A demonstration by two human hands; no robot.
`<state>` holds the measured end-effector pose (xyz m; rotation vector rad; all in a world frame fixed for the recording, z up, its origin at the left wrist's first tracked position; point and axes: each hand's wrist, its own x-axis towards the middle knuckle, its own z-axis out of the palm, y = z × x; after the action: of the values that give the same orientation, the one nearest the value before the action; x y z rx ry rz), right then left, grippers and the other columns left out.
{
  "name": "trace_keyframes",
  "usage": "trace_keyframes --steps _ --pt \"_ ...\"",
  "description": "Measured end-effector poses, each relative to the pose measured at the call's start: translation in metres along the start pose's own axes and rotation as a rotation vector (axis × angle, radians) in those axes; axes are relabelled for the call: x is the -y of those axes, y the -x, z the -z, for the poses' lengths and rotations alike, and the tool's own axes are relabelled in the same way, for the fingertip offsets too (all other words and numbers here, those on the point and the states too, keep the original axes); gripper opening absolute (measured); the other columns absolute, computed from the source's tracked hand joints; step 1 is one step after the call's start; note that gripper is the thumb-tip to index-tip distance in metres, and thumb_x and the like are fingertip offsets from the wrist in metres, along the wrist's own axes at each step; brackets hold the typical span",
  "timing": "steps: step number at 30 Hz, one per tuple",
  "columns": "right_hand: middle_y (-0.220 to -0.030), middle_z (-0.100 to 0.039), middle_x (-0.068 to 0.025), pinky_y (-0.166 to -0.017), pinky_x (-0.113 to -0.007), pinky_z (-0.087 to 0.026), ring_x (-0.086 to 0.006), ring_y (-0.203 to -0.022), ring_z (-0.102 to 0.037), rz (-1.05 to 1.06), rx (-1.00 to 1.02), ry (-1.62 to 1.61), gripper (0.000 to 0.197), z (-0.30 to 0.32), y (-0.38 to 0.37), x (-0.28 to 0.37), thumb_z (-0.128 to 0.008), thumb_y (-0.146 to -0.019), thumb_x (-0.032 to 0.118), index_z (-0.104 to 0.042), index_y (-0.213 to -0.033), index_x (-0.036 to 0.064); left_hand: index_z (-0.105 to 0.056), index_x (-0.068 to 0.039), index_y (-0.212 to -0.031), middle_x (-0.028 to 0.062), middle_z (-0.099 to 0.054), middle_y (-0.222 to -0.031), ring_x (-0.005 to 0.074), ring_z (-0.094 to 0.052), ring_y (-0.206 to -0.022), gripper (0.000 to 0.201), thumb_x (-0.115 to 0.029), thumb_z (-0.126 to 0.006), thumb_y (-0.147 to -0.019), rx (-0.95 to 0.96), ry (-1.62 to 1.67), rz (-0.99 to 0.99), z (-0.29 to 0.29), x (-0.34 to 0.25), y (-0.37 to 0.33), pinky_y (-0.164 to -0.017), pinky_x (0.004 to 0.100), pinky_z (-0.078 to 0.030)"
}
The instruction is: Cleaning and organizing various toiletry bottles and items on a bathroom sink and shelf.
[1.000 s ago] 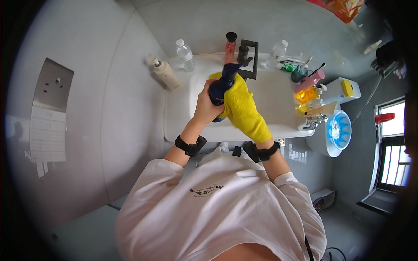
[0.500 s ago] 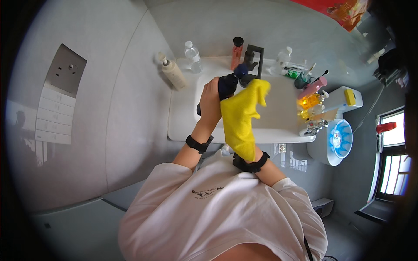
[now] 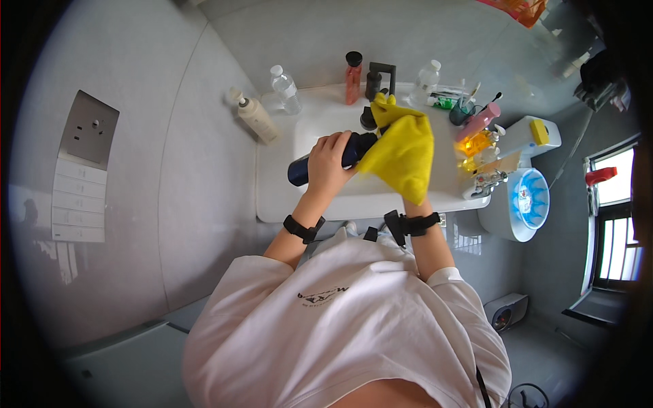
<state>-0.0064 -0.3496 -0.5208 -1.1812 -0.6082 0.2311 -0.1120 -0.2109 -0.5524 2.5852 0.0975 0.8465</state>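
Observation:
My left hand is wrapped round the body of a dark blue bottle, held tilted over the white washbasin. The bottle's base points to the lower left and its top end to the upper right. A yellow cloth hangs over my right hand and hides its fingers; only the part by the wrist shows. The cloth touches or overlaps the bottle's top end, which is partly hidden behind it. Beyond the cloth stands the black tap.
Along the basin's back stand a cream pump bottle, a clear plastic bottle, a red bottle with black cap and another clear bottle. Several toiletries, including a pink bottle, crowd the right side. A toilet stands beyond.
The bottle has swung lower and flatter, its base now showing at the left. My right hand with the cloth has moved right and forward, and the cloth has spread wider.

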Motion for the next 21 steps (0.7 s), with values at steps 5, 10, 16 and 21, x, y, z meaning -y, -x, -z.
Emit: trace_keyframes --steps 5,10,16,21 --pt "-0.114 -0.051 -0.0077 -0.088 -0.03 -0.038 -0.0214 -0.102 -0.049 -0.009 0.03 0.01 0.039 0.046 0.006 0.012 -0.047 -0.089 0.027 -0.042 -0.123 0.0074 -0.048 -0.004 -0.105 0.0127 -0.06 -0.093 0.0216 -0.061 -0.083 0.05 -0.015 -0.074 -0.064 -0.14 0.527 0.375 0.017 0.018 -0.012 -0.076 0.0296 -0.046" --pt "-0.107 -0.053 -0.0061 -0.084 -0.028 -0.04 -0.0193 -0.095 -0.051 -0.05 -0.048 0.057 0.033 0.026 0.03 0.01 -0.045 -0.09 0.025 -0.045 -0.118 0.0069 -0.047 -0.004 -0.102 0.0144 -0.061 -0.087 0.0241 -0.062 -0.078 0.05 -0.021 -0.074 -0.063 -0.105 0.708 0.291 0.013 0.005 -0.028 -0.073 0.0303 -0.048" --pt "-0.096 -0.055 -0.0026 -0.08 -0.024 -0.041 -0.0136 -0.087 -0.052 -0.305 -0.311 -0.683 0.023 -0.023 0.02 -0.053 -0.048 -0.089 0.02 -0.05 -0.105 0.0046 -0.048 -0.001 -0.102 0.0092 -0.06 -0.086 0.0141 -0.059 -0.076 0.051 -0.023 -0.074 -0.063 -0.096 0.689 0.224 -0.005 -0.027 -0.05 -0.07 0.0264 -0.047" --pt "-0.098 -0.055 -0.007 -0.077 -0.025 -0.045 -0.0138 -0.086 -0.055 -0.121 -0.005 -0.039 0.039 -0.008 0.038 -0.058 -0.067 -0.071 0.005 -0.047 -0.105 0.0041 -0.045 -0.001 -0.103 0.008 -0.058 -0.09 0.0124 -0.058 -0.078 0.049 -0.021 -0.073 -0.068 -0.284 1.023 0.284 0.004 -0.013 -0.072 -0.07 0.0241 -0.048"
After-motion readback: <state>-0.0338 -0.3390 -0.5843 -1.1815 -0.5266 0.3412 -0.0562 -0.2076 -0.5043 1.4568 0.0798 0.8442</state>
